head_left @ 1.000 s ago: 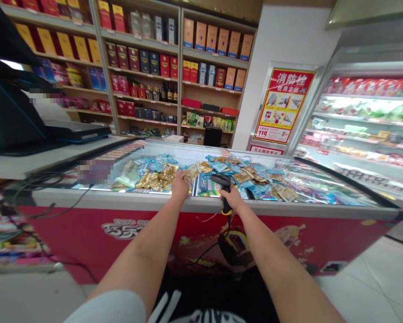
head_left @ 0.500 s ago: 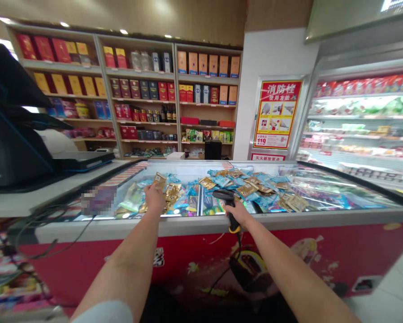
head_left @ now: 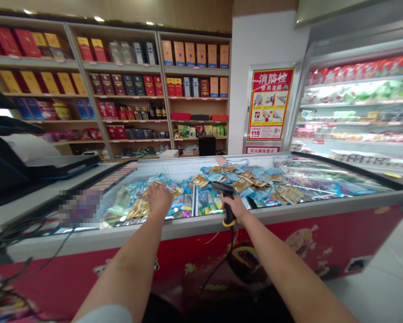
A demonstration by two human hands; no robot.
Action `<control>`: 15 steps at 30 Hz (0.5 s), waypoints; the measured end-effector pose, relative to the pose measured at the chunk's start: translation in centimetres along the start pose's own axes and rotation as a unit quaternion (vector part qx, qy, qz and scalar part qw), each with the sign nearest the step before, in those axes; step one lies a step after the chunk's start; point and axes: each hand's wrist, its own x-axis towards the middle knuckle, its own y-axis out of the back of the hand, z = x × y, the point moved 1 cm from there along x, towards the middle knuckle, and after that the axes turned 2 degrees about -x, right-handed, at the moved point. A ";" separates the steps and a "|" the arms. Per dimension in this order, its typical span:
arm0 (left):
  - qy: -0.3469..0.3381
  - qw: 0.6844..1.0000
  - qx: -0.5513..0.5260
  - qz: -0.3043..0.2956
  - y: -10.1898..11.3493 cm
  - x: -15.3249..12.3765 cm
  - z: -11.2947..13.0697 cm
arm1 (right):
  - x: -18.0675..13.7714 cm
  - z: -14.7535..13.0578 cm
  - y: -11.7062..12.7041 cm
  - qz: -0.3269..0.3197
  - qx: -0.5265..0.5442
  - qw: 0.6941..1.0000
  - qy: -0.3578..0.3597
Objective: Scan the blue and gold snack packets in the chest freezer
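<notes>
My left hand (head_left: 159, 198) reaches over the left heap of gold and blue snack packets (head_left: 139, 207) lying on the glass lid of a chest freezer (head_left: 288, 211). Only its back faces me, with the fingers curled out of sight, and a scrap of gold shows at the fingertips. My right hand (head_left: 236, 207) is wrapped round the grip of a black barcode scanner (head_left: 224, 189) with a yellow base. The scanner's head points at a second heap of packets (head_left: 251, 179) spread to the right, and its cable hangs down the freezer's red front.
A till counter with a black screen (head_left: 6, 166) and loose cables stands on the left. Behind the freezer are wooden shelves of boxed goods (head_left: 137, 85) and a red poster (head_left: 270, 103). An open chiller cabinet (head_left: 356, 112) fills the right, with tiled floor below it.
My left hand lifted a gold packet from the middle of the lid, carried it left and came down over the left heap. The right hand kept the scanner nearly still.
</notes>
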 end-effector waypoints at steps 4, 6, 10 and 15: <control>-0.180 0.977 -0.011 -0.111 -1.6 -1.0 5.4 | -0.4 0.0 -0.4 -0.016 -0.036 0.999 0.019; -0.207 0.970 -0.020 -0.130 -2.5 -1.4 7.9 | -0.4 0.2 -0.5 -0.020 -0.050 0.998 0.024; -0.178 0.967 -0.031 -0.178 -3.5 -1.8 11.0 | -0.1 0.7 -0.4 -0.001 -0.079 0.997 0.028; -0.160 0.964 -0.016 -0.213 -3.8 -1.5 11.4 | 0.2 1.0 -0.5 -0.012 -0.096 0.995 0.025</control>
